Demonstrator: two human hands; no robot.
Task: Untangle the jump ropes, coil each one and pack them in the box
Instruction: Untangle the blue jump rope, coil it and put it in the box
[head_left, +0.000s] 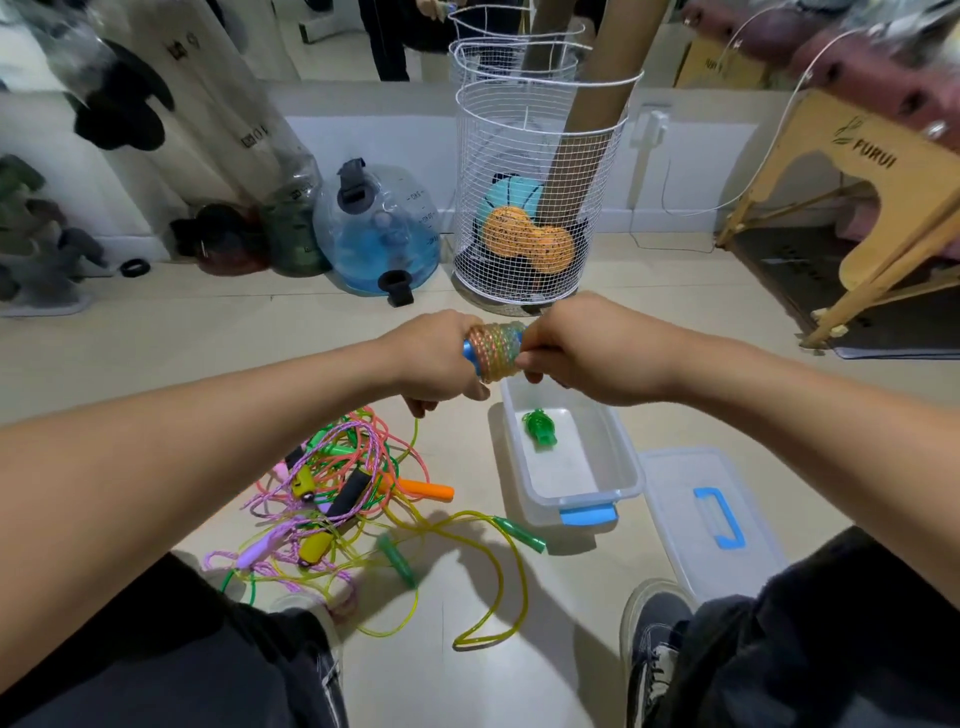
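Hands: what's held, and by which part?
Both hold one coiled rope wound round blue handles. The left hand grips the handle end; the right hand pinches the other end of the coil, above the box.

The box (571, 467) stands open-topped, holding one green coil (540, 427); tangled ropes (337, 499) crowd its left.

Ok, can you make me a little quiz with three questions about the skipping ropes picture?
1. True or false: the clear plastic box with blue latch already holds a small green coiled rope.
2. Which hands hold the multicoloured rope wound round blue handles? A) left hand only B) right hand only C) both
3. Fill in: the clear lid with blue handle lies on the floor to the ____ of the box.

Key: 1 true; 2 C; 3 right
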